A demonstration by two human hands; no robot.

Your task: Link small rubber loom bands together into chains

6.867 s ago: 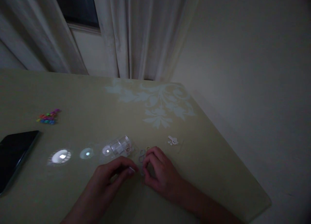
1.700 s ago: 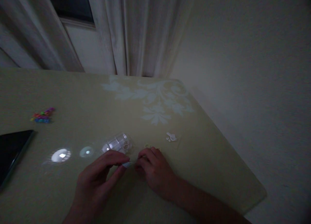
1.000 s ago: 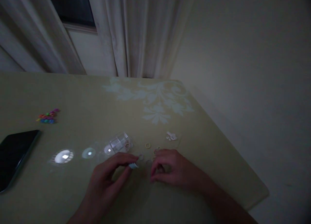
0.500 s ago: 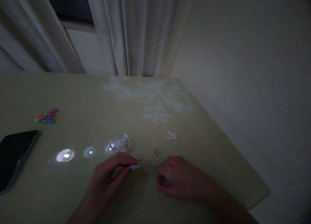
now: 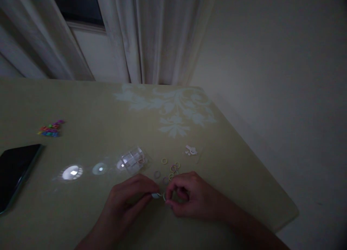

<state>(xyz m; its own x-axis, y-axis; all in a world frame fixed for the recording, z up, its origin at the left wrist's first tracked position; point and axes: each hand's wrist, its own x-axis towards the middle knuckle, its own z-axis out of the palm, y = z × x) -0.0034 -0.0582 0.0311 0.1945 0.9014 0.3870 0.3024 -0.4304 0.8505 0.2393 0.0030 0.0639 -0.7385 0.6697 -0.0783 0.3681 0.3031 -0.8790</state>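
In my head view, my right hand has come in leftward over the last half second, thumb and fingertip pinching a thin, pale green ring, so that ring seems within easy reach of the small, flat, whitish piece clamped between my left hand's thumb and finger. Loose, thin yellow and lilac rings and a clear plastic compartment box crowd the far side, while the yellowish, leaf-printed tabletop leaves me room rightward before its slanting edge

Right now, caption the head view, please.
Left fingers pinch a small pale piece; right fingers hold a pale ring near scattered rings.
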